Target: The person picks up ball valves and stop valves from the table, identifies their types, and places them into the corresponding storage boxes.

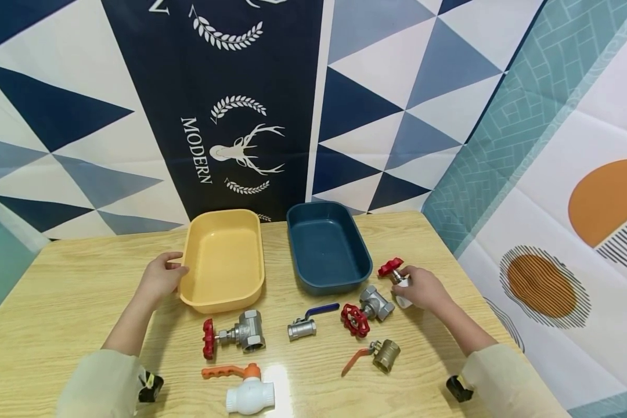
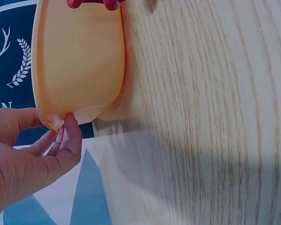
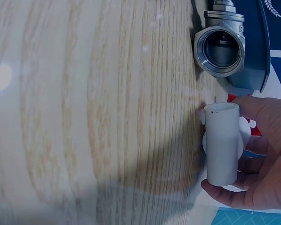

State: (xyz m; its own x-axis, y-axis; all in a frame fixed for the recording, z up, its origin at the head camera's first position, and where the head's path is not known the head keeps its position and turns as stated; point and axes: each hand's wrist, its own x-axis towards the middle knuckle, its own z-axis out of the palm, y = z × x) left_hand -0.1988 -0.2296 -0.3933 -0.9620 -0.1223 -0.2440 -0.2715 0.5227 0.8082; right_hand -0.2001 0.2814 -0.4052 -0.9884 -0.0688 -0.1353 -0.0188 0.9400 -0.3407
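Trays first: found two at the back of the table, a yellow tray on the left and a blue tray near it on the right, with a strip of wood between. Looked into both and saw bare inner floor from wall to wall. Saw the left hand at the yellow tray's left side, pinching the rim between thumb and fingers. Saw the right hand to the right of the blue tray, gripping a white-bodied valve outside both trays, with its red handwheel turned away from the person. Made out, in the wrist view, the thumb by one end of the white pipe and a fingertip under the other. Could not settle, with the hand partly in the way, between resting on the wood and being held just off it.

Counted five more valves, all in front of the trays: a steel valve by the yellow tray, a blue-levered valve, a second steel valve just beside the blue tray, a brass valve and an orange-handled valve.
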